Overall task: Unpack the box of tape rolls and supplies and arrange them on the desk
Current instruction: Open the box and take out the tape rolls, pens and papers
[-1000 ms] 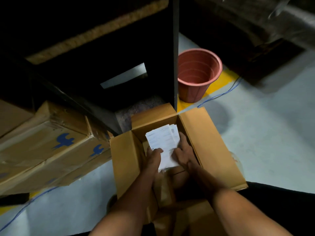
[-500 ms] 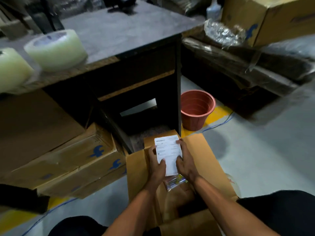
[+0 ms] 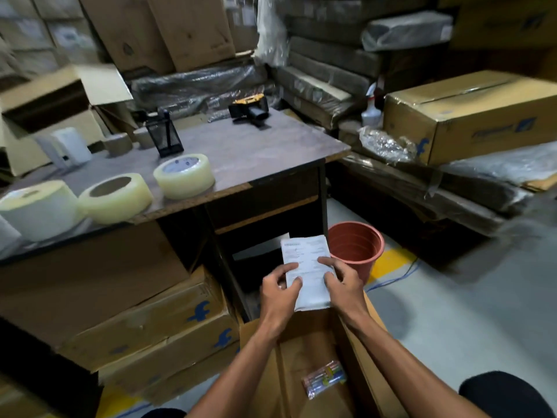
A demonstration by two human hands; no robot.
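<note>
Lifted clear of the open cardboard box [image 3: 313,351], the stack of printed slips [image 3: 307,273] now sits higher, pinched between left hand [image 3: 278,294] and right hand [image 3: 343,285]; three tape rolls [image 3: 184,175] stand on the desk [image 3: 256,152] up-left.

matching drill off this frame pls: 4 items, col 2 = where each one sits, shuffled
Items:
1. white printed paper stack
2. terracotta plastic bucket
3. clear tape roll with a label in its core
4. small clear packet of coloured sticks

Places:
A. inside the open brown cardboard box
B. on the grey floor beside the desk
C. held between the left hand and right hand
D. on the dark wooden desk

Pairs: 1-C, 2-B, 3-D, 4-A
</note>
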